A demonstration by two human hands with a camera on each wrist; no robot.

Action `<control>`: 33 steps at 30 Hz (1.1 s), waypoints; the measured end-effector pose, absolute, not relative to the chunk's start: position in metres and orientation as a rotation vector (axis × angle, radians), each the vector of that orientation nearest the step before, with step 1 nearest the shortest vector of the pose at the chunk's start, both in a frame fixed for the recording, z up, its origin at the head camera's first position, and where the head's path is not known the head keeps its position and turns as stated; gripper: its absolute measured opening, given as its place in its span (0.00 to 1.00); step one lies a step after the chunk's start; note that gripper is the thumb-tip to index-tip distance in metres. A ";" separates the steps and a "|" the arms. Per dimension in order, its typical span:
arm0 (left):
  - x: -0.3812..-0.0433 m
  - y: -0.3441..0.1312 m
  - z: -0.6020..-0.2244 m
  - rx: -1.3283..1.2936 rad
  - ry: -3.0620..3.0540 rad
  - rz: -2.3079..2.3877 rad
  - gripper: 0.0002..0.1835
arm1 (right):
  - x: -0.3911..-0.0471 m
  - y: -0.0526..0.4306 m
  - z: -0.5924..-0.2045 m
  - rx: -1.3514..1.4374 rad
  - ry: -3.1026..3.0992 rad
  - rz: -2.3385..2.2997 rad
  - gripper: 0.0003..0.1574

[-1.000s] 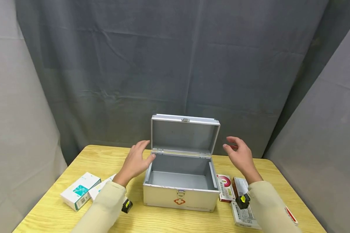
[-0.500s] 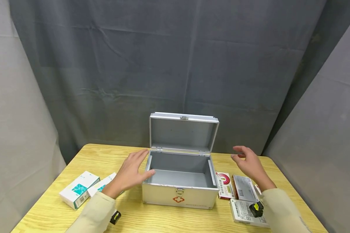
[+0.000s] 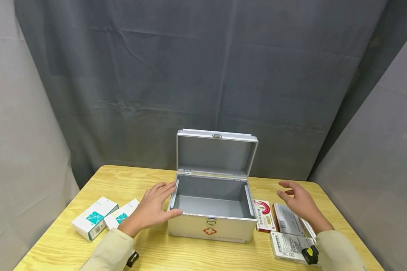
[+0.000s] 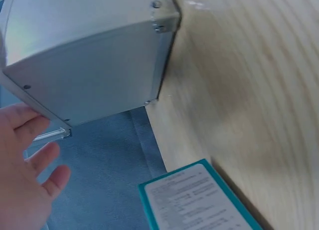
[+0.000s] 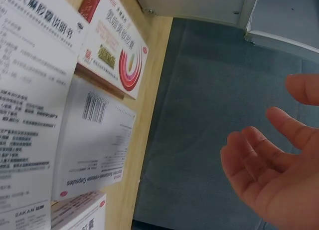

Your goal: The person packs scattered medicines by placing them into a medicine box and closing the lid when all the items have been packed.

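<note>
A silver first-aid case [image 3: 179, 225] with a red cross on its front stands with its lid [image 3: 217, 154] raised and its inside bare. My left hand [image 3: 152, 207] is at the case's left side, fingers spread. In the left wrist view, its fingertips meet the case's upper edge [image 4: 50, 115]; whether they press on it, I cannot tell. My right hand [image 3: 302, 201] hovers over the medicine boxes at the right, fingers loosely bent and holding nothing. Below it lie a red-and-white box [image 3: 264, 216], a grey-white box [image 3: 287, 220] and a white printed box [image 3: 288, 246].
Left of the case, two white-and-teal medicine boxes [image 3: 94, 218] [image 3: 122, 214] lie on the wooden table [image 3: 176, 256]. Another white box [image 5: 82, 212] shows partly at the right. A dark grey curtain [image 3: 203, 75] hangs behind the table, with pale cloth on both sides.
My right hand has moved right and down, away from the lid and over the boxes. My left hand has lowered along the case's left side. The case stays put.
</note>
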State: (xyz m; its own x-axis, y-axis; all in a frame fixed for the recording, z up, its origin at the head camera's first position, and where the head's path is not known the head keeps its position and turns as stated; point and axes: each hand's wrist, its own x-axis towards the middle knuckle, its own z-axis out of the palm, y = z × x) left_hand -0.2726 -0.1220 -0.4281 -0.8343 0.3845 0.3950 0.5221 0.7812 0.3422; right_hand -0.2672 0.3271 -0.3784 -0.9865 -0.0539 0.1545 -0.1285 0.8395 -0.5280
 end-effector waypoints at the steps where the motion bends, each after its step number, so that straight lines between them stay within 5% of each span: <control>1: -0.272 -0.122 -0.428 -0.694 -2.665 -0.639 0.45 | -0.267 0.328 -0.379 0.141 -2.888 0.838 0.38; 18: -0.270 -0.122 -0.432 -0.681 -2.693 -0.606 0.46 | -0.260 0.338 -0.400 0.171 -2.975 0.780 0.37; 33: -0.267 -0.124 -0.429 -0.703 -2.722 -0.683 0.46 | -0.245 0.332 -0.419 0.354 -3.020 0.632 0.22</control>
State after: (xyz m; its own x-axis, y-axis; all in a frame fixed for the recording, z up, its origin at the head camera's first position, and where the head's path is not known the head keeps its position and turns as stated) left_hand -0.2667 -0.1236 -0.4293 -0.8529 0.3919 0.3448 0.5082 0.7741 0.3774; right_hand -0.2449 0.3317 -0.4192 -0.9734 -0.2141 0.0809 -0.2286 0.8912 -0.3918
